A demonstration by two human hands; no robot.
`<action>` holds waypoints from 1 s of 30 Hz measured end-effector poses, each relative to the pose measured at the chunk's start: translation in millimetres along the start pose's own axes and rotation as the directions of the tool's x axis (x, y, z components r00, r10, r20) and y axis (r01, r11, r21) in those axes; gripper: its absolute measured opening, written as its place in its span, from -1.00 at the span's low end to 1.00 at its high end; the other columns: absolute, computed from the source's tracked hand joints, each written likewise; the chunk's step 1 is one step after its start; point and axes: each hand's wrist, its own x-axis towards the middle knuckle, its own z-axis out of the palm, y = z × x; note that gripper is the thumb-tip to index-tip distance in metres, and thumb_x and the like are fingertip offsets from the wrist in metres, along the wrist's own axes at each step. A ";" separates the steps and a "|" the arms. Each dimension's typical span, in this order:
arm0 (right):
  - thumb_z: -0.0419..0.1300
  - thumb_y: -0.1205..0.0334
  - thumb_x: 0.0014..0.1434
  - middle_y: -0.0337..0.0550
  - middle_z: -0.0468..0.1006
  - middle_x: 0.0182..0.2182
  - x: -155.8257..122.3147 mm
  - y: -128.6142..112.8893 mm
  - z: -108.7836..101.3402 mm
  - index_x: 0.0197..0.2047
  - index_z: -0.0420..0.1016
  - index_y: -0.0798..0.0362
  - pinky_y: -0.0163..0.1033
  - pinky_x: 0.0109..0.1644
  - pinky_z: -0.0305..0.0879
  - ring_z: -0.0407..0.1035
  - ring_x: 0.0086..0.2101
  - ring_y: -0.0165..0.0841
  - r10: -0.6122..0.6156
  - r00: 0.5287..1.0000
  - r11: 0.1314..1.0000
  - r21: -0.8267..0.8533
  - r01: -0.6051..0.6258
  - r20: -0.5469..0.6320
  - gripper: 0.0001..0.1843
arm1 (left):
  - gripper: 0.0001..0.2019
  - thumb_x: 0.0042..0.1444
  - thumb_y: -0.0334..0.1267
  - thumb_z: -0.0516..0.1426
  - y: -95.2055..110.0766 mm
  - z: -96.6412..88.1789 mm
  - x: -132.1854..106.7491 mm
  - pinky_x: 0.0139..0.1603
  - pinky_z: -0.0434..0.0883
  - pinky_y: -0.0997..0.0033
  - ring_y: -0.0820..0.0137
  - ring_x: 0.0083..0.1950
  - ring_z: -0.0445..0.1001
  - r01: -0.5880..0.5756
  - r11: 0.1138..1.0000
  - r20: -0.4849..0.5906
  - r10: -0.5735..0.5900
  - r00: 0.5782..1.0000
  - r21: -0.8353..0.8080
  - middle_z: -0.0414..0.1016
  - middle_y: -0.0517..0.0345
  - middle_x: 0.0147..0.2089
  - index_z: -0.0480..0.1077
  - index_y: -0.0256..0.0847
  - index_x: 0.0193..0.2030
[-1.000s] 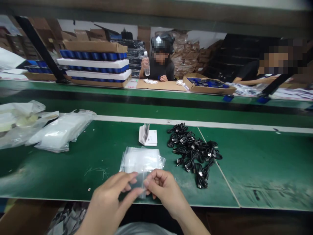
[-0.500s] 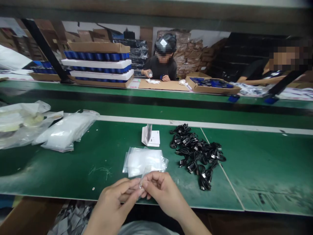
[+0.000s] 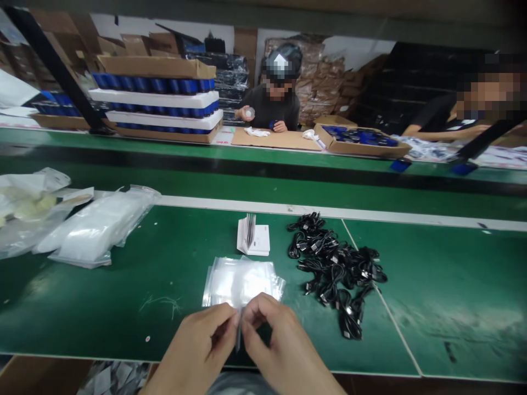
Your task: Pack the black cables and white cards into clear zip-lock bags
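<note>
My left hand (image 3: 193, 343) and my right hand (image 3: 274, 340) meet at the bottom centre, their fingertips pinching a small clear plastic bag (image 3: 238, 329). The bag stands nearly edge-on between them, and my fingers hide most of it. Just beyond my hands lies a stack of clear zip bags (image 3: 241, 282) on the green work mat (image 3: 102, 307). Further back stands a small pile of white booklets and cards (image 3: 253, 238). A heap of coiled black cables (image 3: 335, 269) lies to the right of my right hand, not touching it.
Bulk plastic bags of white items (image 3: 96, 227) lie at the left of the mat. Beyond a green conveyor belt (image 3: 263, 175), a person (image 3: 280, 96) sits holding a bottle (image 3: 249, 113) among stacked trays of blue items (image 3: 154, 104). Another person's arm (image 3: 444, 134) shows at the right.
My fingers have turned the small bag from lying flatter to nearly edge-on, and my hands have drawn closer together. The person opposite has lowered the bottle.
</note>
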 end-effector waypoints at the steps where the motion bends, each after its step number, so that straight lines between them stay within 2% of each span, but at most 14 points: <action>1: 0.05 0.37 0.05 -0.12 0.49 -0.41 -0.6 -2.6 0.1 -0.32 0.40 0.11 -0.25 -0.29 0.30 0.39 -0.37 -0.32 -0.037 0.999 0.997 -0.064 0.035 -0.038 -0.86 | -0.70 0.22 -0.22 -0.10 0.8 0.0 1.9 -0.56 0.21 0.58 0.50 -0.58 0.29 0.010 0.999 -0.013 -0.010 1.000 -0.032 0.29 0.32 -0.59 0.14 -0.14 -0.55; 3: 0.04 0.40 0.00 -0.04 0.50 -0.34 -0.5 -5.8 2.6 -0.22 0.40 0.14 -0.20 -0.27 0.33 0.41 -0.33 -0.25 -0.113 0.992 0.980 -0.172 0.101 -0.062 -0.75 | -0.72 0.23 -0.21 -0.09 2.1 -0.1 5.3 -0.54 0.25 0.59 0.50 -0.56 0.33 0.011 0.995 -0.045 -0.015 0.999 -0.095 0.33 0.32 -0.57 0.19 -0.14 -0.51; 5: 0.00 0.42 -0.03 -0.02 0.51 -0.38 1.5 -6.2 5.9 -0.25 0.42 0.14 -0.21 -0.35 0.32 0.42 -0.40 -0.24 -0.154 0.987 0.955 -0.261 0.137 -0.047 -0.74 | -0.73 0.22 -0.22 -0.07 2.2 0.4 8.3 -0.54 0.26 0.61 0.51 -0.57 0.35 -0.021 0.993 -0.080 0.011 0.997 -0.117 0.35 0.32 -0.57 0.22 -0.14 -0.50; 8: -0.04 0.42 0.02 -0.07 0.51 -0.49 7.0 -4.2 8.0 -0.38 0.43 0.10 -0.25 -0.46 0.26 0.40 -0.51 -0.28 -0.158 0.987 0.926 -0.352 0.135 -0.038 -0.77 | -0.76 0.20 -0.27 -0.04 -0.7 3.1 12.3 -0.53 0.28 0.61 0.51 -0.57 0.36 -0.089 0.994 -0.159 0.078 0.984 -0.064 0.37 0.31 -0.57 0.24 -0.14 -0.50; 14: -0.03 0.45 0.03 -0.07 0.54 -0.47 15.3 1.1 9.0 -0.23 0.44 0.12 -0.27 -0.44 0.23 0.42 -0.50 -0.28 -0.258 0.964 0.873 -0.445 0.201 -0.071 -0.72 | -0.79 0.18 -0.34 -0.03 -6.5 8.0 18.5 -0.54 0.29 0.61 0.52 -0.58 0.37 -0.140 0.990 -0.224 0.137 0.965 0.005 0.37 0.29 -0.56 0.25 -0.15 -0.48; 19: -0.02 0.42 0.10 -0.15 0.47 -0.59 20.4 7.0 9.7 -0.48 0.39 0.06 -0.30 -0.50 0.09 0.35 -0.59 -0.34 -0.276 0.957 0.794 -0.582 0.175 -0.088 -0.78 | -0.76 0.16 -0.35 -0.04 -8.8 4.8 19.5 -0.57 0.26 0.63 0.53 -0.61 0.33 -0.118 0.992 -0.223 0.123 0.967 0.037 0.31 0.33 -0.61 0.20 -0.14 -0.53; 22: -0.03 0.40 0.11 -0.17 0.44 -0.62 25.9 7.8 3.8 -0.49 0.38 0.06 -0.29 -0.50 0.08 0.34 -0.60 -0.34 -0.219 0.952 0.826 -0.560 0.065 -0.212 -0.77 | -0.78 0.13 -0.37 -0.03 -11.0 2.6 19.7 -0.58 0.25 0.64 0.54 -0.63 0.30 -0.086 0.995 -0.256 0.098 0.962 0.058 0.28 0.35 -0.62 0.18 -0.14 -0.54; 24: -0.01 0.38 0.13 -0.16 0.46 -0.57 28.9 7.2 0.6 -0.41 0.42 0.07 -0.30 -0.47 0.13 0.37 -0.56 -0.34 -0.168 0.953 0.879 -0.476 0.029 -0.252 -0.80 | -0.79 0.11 -0.38 -0.03 -12.1 2.3 20.7 -0.59 0.24 0.64 0.55 -0.65 0.29 -0.071 0.995 -0.254 0.086 0.963 0.066 0.26 0.36 -0.64 0.18 -0.14 -0.55; 27: 0.03 0.36 0.12 -0.12 0.53 -0.45 30.8 6.8 -1.0 -0.26 0.44 0.09 -0.30 -0.41 0.21 0.42 -0.47 -0.31 -0.123 0.981 0.927 -0.370 0.060 -0.150 -0.82 | -0.77 0.10 -0.38 -0.03 -13.2 3.4 22.4 -0.58 0.23 0.65 0.56 -0.65 0.27 -0.075 0.995 -0.225 0.088 0.970 0.064 0.24 0.37 -0.65 0.16 -0.14 -0.57; 30: 0.02 0.42 0.09 -0.13 0.53 -0.44 35.7 7.4 -8.3 -0.29 0.46 0.09 -0.26 -0.36 0.24 0.42 -0.44 -0.29 -0.025 0.996 0.943 -0.333 -0.007 -0.090 -0.80 | -0.78 0.08 -0.38 -0.03 -15.1 4.3 22.7 -0.60 0.21 0.64 0.56 -0.66 0.25 -0.040 0.999 -0.242 0.048 0.969 0.037 0.21 0.38 -0.66 0.14 -0.14 -0.58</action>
